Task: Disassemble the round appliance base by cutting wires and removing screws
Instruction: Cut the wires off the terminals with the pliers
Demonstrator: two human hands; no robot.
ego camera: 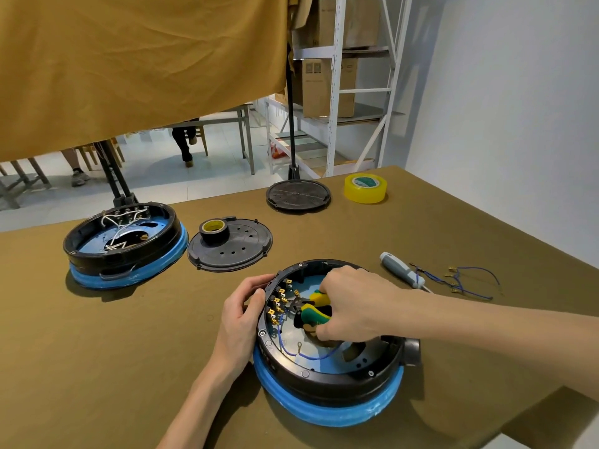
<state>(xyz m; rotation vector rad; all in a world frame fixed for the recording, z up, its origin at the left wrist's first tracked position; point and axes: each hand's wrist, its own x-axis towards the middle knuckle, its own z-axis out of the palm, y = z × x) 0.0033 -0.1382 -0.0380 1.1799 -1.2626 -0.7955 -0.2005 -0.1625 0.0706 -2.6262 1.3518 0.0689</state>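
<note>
A round black appliance base [327, 380] with a blue-wrapped lower part lies open-side up near the table's front. My left hand [241, 314] grips its left rim. My right hand [353, 306] reaches inside and holds cutters with yellow-green handles [312, 311]. Their jaws sit at a row of brass terminals [278, 303] on the left inner wall. Blue wires [303, 353] loop across the base's floor.
A second open base [124, 244] with white wires sits at the left. Beside it lies a black cover plate [233, 249] with a tape roll [214, 230] on it. Another cover [298, 194], yellow tape [365, 188], a screwdriver [403, 270] and cut blue wires [463, 278] lie to the right.
</note>
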